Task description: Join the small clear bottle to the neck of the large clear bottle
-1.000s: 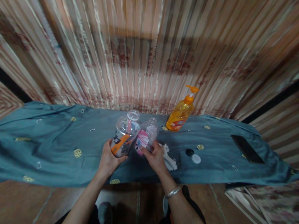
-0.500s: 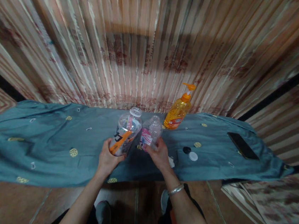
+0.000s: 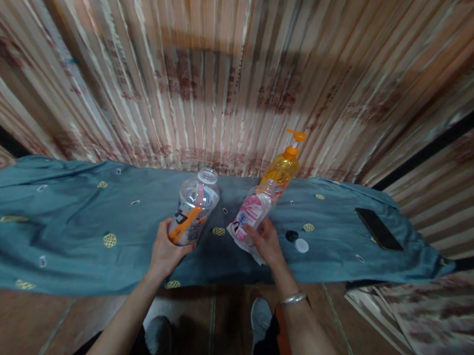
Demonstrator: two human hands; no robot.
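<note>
My left hand (image 3: 169,251) is wrapped round the lower part of a large clear bottle (image 3: 195,207) with an orange and black label and no cap. In my right hand (image 3: 267,241) is a smaller clear bottle (image 3: 254,210) with a pink and white label, its mouth uncapped. A crumpled white cloth or tissue (image 3: 259,257) lies under the smaller bottle, partly hidden by my right hand. Just behind it stands a pump bottle of orange liquid (image 3: 282,168).
A dark cap (image 3: 292,236) and a white cap (image 3: 301,245) lie right of my right hand. Farther right rests a black phone (image 3: 378,229) on the teal cloth (image 3: 68,210) covering the table. A striped curtain (image 3: 238,87) hangs behind.
The smaller bottle has moved right with my right hand, away from the large bottle, and now overlaps the pump bottle in view. My left hand still holds the large bottle.
</note>
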